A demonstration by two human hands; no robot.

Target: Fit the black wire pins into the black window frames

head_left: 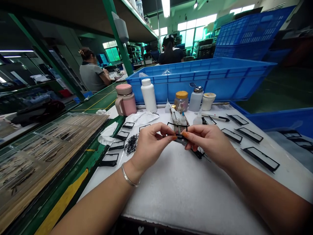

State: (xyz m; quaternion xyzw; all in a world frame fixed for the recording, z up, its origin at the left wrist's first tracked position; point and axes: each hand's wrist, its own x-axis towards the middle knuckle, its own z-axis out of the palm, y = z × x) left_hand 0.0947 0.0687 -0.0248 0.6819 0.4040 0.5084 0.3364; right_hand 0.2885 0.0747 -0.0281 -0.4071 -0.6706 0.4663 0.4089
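One black frame (181, 139) | held between fingertips of left hand (152, 146) and right hand (207, 143) | both pinched closed

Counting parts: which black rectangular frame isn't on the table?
The frame held between the left hand and right hand; the others lie flat on the white sheet.

On my feed, the thin black rectangular frame (181, 140) is pinched between the fingertips of the left hand (153, 145) and the right hand (207, 142), with 1 hand on each side. It is a narrow, dark border around a see-through centre, and objects behind it show through the opening. Its long sides run roughly across my view, tilted slightly. The fingers hide parts of its lower edge and ends, so I cannot make out its full outline or any fine detail.
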